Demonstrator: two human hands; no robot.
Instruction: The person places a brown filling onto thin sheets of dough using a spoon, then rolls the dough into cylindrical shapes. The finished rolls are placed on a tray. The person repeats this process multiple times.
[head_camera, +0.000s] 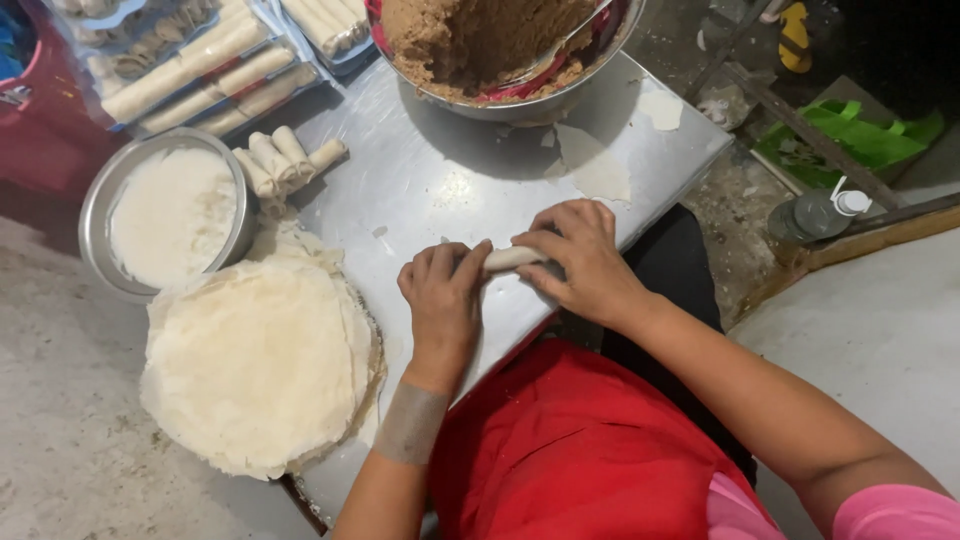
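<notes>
Both my hands press on one thin pale roll (507, 258) lying on the steel table (440, 180) near its front edge. My left hand (443, 297) curls over the roll's left end. My right hand (577, 258) covers its right end, fingers bent down. Only the roll's middle shows between them. A stack of round thin wrappers (258, 362) lies to the left of my left hand.
A metal bowl of white paste (170, 212) sits at the left, with several finished rolls (285, 158) beside it. Trays of rolls (195, 65) fill the far left. A large bowl of brown filling (480, 45) stands at the far edge. A plastic bottle (815, 213) lies right.
</notes>
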